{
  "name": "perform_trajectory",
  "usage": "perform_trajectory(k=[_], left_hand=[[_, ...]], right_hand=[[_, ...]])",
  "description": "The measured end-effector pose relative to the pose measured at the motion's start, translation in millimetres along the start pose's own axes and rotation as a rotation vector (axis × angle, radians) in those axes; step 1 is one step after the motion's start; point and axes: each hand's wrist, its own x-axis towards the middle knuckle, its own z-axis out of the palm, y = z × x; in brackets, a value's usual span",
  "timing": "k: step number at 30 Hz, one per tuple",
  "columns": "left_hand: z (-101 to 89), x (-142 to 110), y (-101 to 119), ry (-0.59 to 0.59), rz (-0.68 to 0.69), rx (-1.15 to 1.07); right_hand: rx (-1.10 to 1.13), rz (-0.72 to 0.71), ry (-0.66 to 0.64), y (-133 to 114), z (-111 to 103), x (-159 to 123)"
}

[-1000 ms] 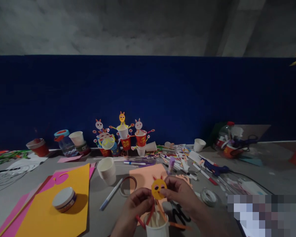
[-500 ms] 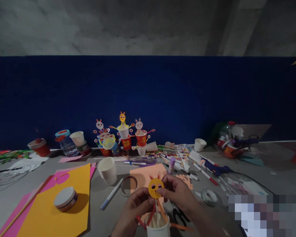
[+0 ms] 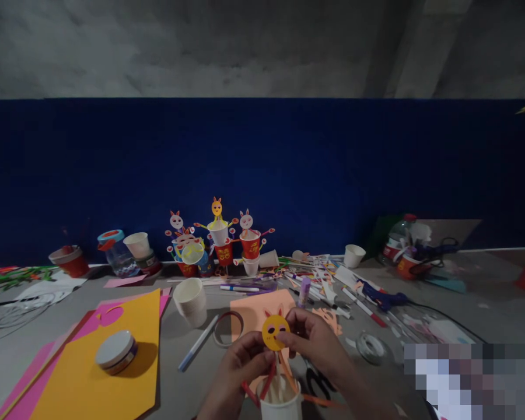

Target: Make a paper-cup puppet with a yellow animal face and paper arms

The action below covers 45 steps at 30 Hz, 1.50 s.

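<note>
Head view: work spread over a grey tabletop. Far left, red cup near the blue panel. Yellow sheet overlies pink paper; white-lidded jar rests on it. Next, white cup stack, with rabbit-faced cup figures behind, then a capped marker and brown tape roll lying flat. Left hand: grip pinched on the lower left edge of the yellow rabbit face. Face is upright above an open white cup; pale sticks rise from cup toward face, red strips at left, orange strips at right. Right hand: grip closed on the face's right side, thumb across its front. Dark-handled scissors lie just below the right hand. Further right, clear tape roll and blue glue gun.
</note>
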Motion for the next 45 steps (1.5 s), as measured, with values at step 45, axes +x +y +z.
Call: perform_trajectory(k=[45], left_hand=[[0.2, 2, 5, 0.059, 0.121, 0.117]], right_hand=[[0.098, 0.035, -0.139, 12, -3, -3]])
